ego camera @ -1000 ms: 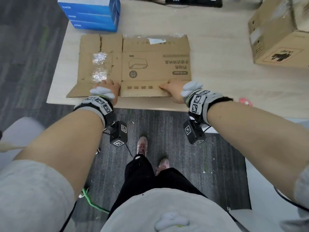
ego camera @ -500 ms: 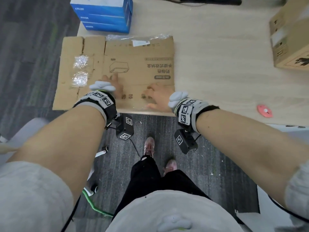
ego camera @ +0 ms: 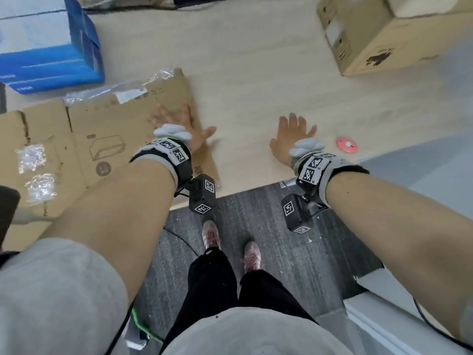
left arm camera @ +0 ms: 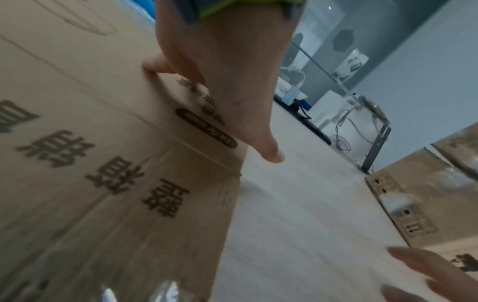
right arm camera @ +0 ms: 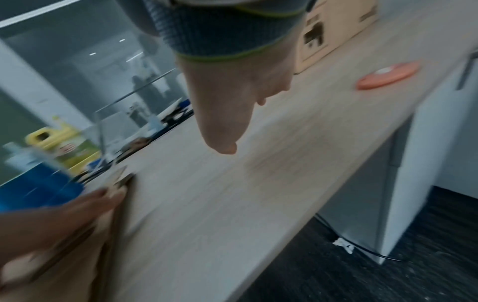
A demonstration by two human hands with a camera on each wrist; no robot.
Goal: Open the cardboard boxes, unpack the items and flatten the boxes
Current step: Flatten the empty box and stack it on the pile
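Pressing flat, the left hand (ego camera: pixel 183 126) lies with spread fingers on the right edge of the flattened box (ego camera: pixel 102 139), which overhangs the worktop's (ego camera: pixel 256 80) front-left corner. The right hand (ego camera: pixel 291 134) hovers open, palm down, over bare worktop near the front edge, holding nothing. A sealed box (ego camera: pixel 389 34) waits at the far right corner. Once the left hand lifts, the overhanging cardboard could tip off; a sweeping right hand might knock the pink disc (ego camera: pixel 347 144).

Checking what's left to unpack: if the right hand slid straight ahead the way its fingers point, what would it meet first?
Mostly bare table. The right hand lies flat with fingers pointing away from the person; the sealed cardboard box sits further off and to the right, so probably nothing soon, though depth is unclear.
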